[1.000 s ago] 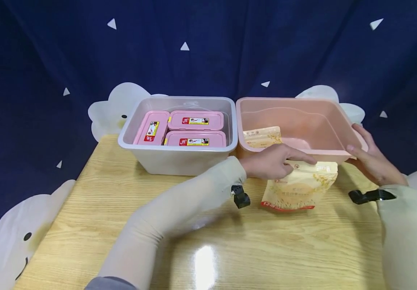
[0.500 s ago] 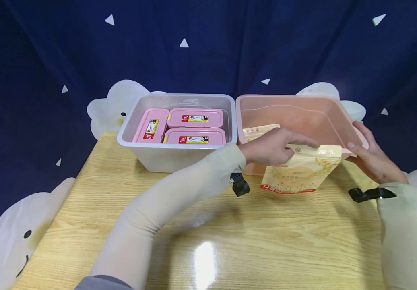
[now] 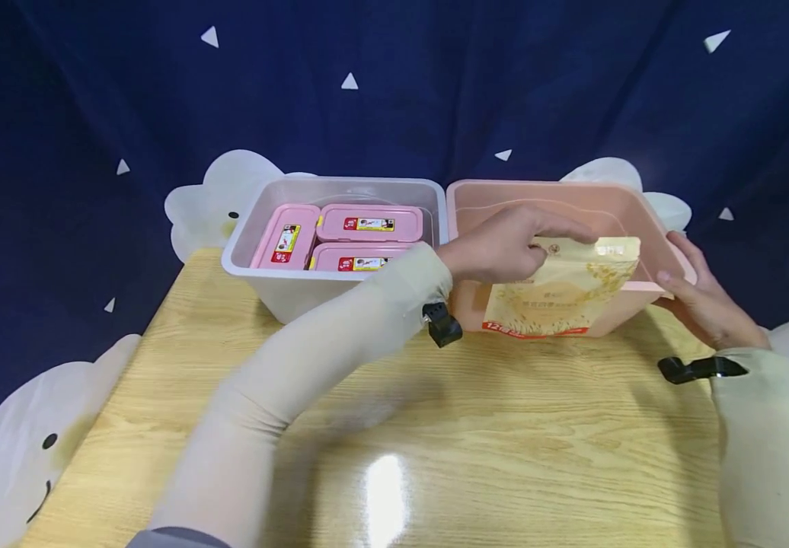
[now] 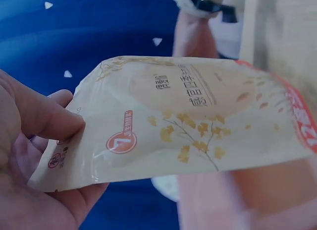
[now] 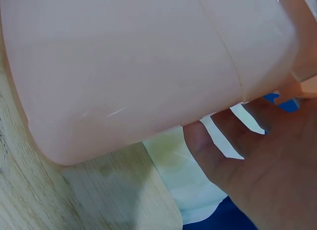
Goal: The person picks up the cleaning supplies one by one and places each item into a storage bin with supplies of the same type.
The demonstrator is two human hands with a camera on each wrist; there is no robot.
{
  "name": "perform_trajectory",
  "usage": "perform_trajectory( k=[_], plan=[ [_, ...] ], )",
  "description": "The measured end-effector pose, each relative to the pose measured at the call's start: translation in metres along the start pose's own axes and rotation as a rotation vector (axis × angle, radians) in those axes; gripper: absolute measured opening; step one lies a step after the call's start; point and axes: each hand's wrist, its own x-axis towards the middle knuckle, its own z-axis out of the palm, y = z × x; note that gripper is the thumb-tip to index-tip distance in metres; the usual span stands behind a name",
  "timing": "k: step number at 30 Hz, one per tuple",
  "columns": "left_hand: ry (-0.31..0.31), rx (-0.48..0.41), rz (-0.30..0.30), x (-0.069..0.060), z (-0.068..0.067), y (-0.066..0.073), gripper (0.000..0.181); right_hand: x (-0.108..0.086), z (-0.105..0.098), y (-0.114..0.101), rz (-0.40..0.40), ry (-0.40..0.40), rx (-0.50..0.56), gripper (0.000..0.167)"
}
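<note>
My left hand pinches a cream pouch by its top edge, fingers on one side and thumb on the other in the left wrist view. The pouch has printed yellow leaves and a red bottom strip. It hangs upright just in front of the pink bin, with its top above the front rim. My right hand holds the bin's right end, thumb at the rim. In the right wrist view, fingertips touch the outer wall. Another pouch seen earlier inside the bin is now hidden behind my left hand.
A light grey bin stands left of the pink one, almost touching it. It holds pink-lidded boxes with red and yellow labels. Both bins stand on a wooden table before a dark blue curtain.
My left hand has lifted the pouch and moved it towards the pink bin, from low before it to above its front rim. My right hand stays on the bin.
</note>
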Motion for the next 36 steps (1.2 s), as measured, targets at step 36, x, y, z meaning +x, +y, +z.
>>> perform_trajectory(
  k=[36],
  plan=[
    [0.213, -0.392, -0.180, 0.029, -0.057, 0.002, 0.063, -0.006, 0.007, -0.004, 0.055, 0.020, 0.016, 0.079]
  ],
)
